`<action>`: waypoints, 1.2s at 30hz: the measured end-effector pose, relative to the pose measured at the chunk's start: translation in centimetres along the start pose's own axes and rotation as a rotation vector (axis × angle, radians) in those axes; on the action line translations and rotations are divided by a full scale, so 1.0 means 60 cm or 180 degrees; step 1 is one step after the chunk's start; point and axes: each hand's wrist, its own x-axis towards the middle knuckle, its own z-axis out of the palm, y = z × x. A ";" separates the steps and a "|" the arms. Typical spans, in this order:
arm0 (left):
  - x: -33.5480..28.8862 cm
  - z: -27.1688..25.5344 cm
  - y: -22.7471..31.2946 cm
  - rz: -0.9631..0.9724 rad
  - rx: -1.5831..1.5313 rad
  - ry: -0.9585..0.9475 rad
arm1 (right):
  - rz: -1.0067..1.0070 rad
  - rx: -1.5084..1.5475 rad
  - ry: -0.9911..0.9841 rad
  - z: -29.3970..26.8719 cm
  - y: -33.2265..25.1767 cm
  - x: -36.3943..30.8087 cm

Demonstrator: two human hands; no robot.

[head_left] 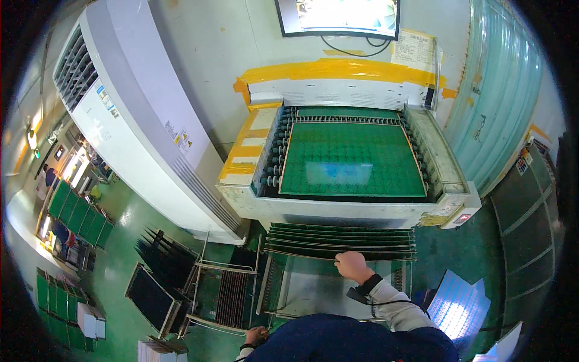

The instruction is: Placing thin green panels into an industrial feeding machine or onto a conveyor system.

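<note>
My right hand (pixel 354 267) is closed at the top edge of the nearest of several thin dark circuit board panels (pixel 338 248) standing in a rack; its fingertips pinch that edge. Low in the view, my left hand (pixel 257 335) is curled at the near rail of a metal rack (pixel 223 321), its fingers partly hidden. Beyond the panels, a large green circuit board panel (pixel 350 158) lies flat on the rollers of a conveyor machine (pixel 338 211). Neither hand touches that board.
A tall white air conditioner (pixel 151 133) stands left of the machine. Dark racks (pixel 154 298) sit on the floor at left, shiny sheets (pixel 461 304) at right. A screen (pixel 338 18) hangs above. Green panels on stands (pixel 78 214) and people appear at far left.
</note>
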 end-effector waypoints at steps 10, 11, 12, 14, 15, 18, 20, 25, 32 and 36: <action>-0.059 -0.004 0.035 0.2450 0.3818 -0.0281 | 0.0091 -0.0018 -0.0198 -0.001 -0.009 0.012; -0.061 0.000 0.038 0.2316 0.3695 -0.0366 | 0.0131 -0.0011 -0.0205 -0.001 -0.007 0.010; -0.063 0.006 0.046 0.2192 0.3578 -0.0461 | 0.0157 -0.0025 -0.0185 -0.004 -0.005 0.006; -0.032 -0.021 0.011 0.1964 0.2732 -0.0428 | 0.0086 -0.0022 -0.0172 -0.005 -0.017 0.009; -0.017 -0.028 0.000 0.1916 0.2572 -0.0439 | 0.0059 -0.0013 -0.0088 -0.002 -0.015 0.007; 0.001 -0.042 -0.014 0.1836 0.2494 -0.0459 | -0.0003 0.0016 0.0095 -0.001 -0.014 0.006; 0.010 -0.048 -0.024 0.1750 0.2365 -0.0483 | -0.0037 0.0038 0.0180 -0.003 -0.016 0.003; 0.014 -0.058 -0.029 0.2198 0.2941 -0.0482 | -0.0348 0.0543 0.0524 -0.008 -0.027 -0.010; 0.002 -0.040 -0.022 0.1308 0.2031 -0.0544 | -0.0618 0.0613 0.0540 -0.061 -0.060 -0.043; 0.039 -0.059 -0.029 0.1703 0.3503 -0.0320 | -0.0696 0.0433 0.0686 -0.058 -0.068 -0.051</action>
